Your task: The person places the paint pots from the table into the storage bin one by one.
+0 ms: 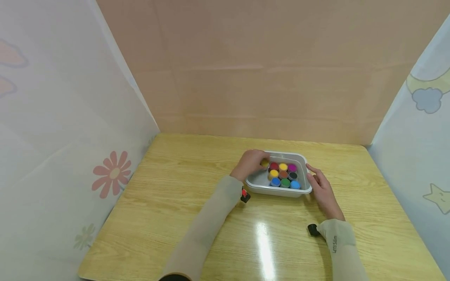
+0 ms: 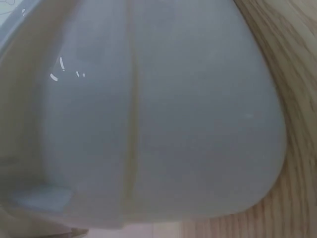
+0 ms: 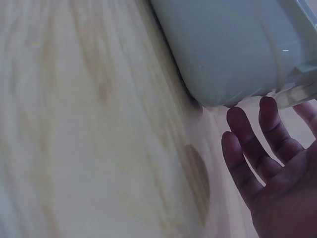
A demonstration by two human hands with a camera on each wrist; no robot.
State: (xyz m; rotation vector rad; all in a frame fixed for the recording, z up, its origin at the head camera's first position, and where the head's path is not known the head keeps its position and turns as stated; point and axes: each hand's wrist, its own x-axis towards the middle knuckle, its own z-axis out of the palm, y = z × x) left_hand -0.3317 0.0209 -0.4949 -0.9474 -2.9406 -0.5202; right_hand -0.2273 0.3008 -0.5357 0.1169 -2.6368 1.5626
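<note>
A white plastic tray [image 1: 273,191] sits on the wooden table and holds several small paint jars [image 1: 283,175] with lids of different colours, grouped toward its right side. My left hand [image 1: 250,162] reaches over the tray's left end and pinches a small jar with a dark yellow lid [image 1: 265,162]. That jar is partly hidden by the fingers. At the tray's right end, my right hand [image 1: 321,191] rests against the rim. In the right wrist view its nearly straight fingers [image 3: 242,124] touch the tray's end wall [image 3: 233,54]. Only the tray's outer side [image 2: 198,114] fills the left wrist view.
The wooden table [image 1: 168,195] extends around the tray. A plain tan backdrop [image 1: 263,78] stands behind, with patterned white sheets at the left [image 1: 70,97] and right [image 1: 408,156]. Black wrist devices show near both sleeves [image 1: 211,218].
</note>
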